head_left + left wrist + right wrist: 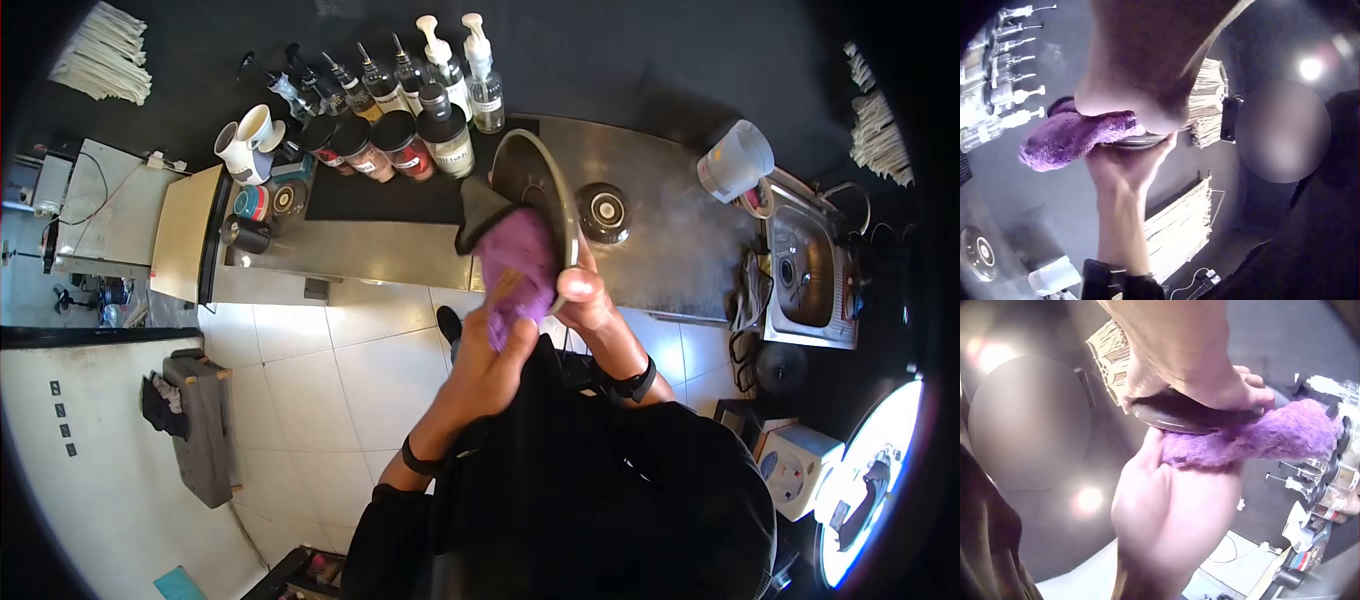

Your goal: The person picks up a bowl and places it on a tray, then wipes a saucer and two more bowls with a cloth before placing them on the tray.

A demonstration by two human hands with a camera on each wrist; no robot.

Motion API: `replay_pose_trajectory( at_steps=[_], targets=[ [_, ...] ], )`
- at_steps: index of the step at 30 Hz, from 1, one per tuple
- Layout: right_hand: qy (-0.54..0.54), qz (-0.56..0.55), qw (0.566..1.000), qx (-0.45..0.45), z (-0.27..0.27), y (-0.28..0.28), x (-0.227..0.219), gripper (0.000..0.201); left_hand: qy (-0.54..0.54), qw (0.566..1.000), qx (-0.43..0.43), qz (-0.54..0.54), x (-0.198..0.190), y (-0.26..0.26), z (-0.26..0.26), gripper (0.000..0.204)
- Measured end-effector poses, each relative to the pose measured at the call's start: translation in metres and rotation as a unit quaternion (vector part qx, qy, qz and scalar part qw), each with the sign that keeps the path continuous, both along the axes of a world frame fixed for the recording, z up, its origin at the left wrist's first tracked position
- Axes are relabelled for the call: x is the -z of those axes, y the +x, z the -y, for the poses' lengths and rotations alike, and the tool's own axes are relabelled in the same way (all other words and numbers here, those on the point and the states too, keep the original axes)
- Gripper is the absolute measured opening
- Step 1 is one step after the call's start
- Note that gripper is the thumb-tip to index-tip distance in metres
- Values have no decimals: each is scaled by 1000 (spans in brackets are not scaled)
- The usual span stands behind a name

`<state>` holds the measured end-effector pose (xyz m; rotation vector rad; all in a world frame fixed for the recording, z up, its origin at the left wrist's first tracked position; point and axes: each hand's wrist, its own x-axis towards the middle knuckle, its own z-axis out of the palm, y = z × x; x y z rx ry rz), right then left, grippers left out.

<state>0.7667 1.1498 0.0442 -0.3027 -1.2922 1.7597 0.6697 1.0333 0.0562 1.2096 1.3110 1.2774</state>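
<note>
My left hand (pixel 490 365) grips a fuzzy purple cloth (pixel 518 255) with a dark grey side and presses it into a dark, round, shallow dish (pixel 522 165). The dish is tilted nearly on edge above the front of the counter. My right hand (pixel 585 298) holds the dish by its lower rim, thumb on the near side. In the right wrist view, the fingers of that hand wrap the back of the dish (pixel 1179 415), and the purple cloth (pixel 1285 434) bunches between dish and left palm. The left wrist view shows the cloth (pixel 1060 140) hanging past the rim.
A metal counter (pixel 670 250) runs across the front, with an upturned dark bowl (pixel 607 212) just right of the dish. Lidded jars (pixel 405 150) and pump bottles (pixel 485 95) stand at the back left. On the right are a translucent tub (pixel 737 162) and a sink (pixel 805 265).
</note>
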Motion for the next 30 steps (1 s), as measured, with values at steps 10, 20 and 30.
replay_pose_trajectory(
  at_steps=[10,20,30],
  targets=[
    [-228,-139,963,-34,12,10,13,95,137,956,-69,-252,-4,-14,-52,44],
    [-237,-121,963,-44,2,26,33,100,200,931,30,-305,-28,4,-46,30],
    [-162,-96,982,-32,-9,23,25,110,114,939,-14,-324,14,0,-28,35]
  ],
)
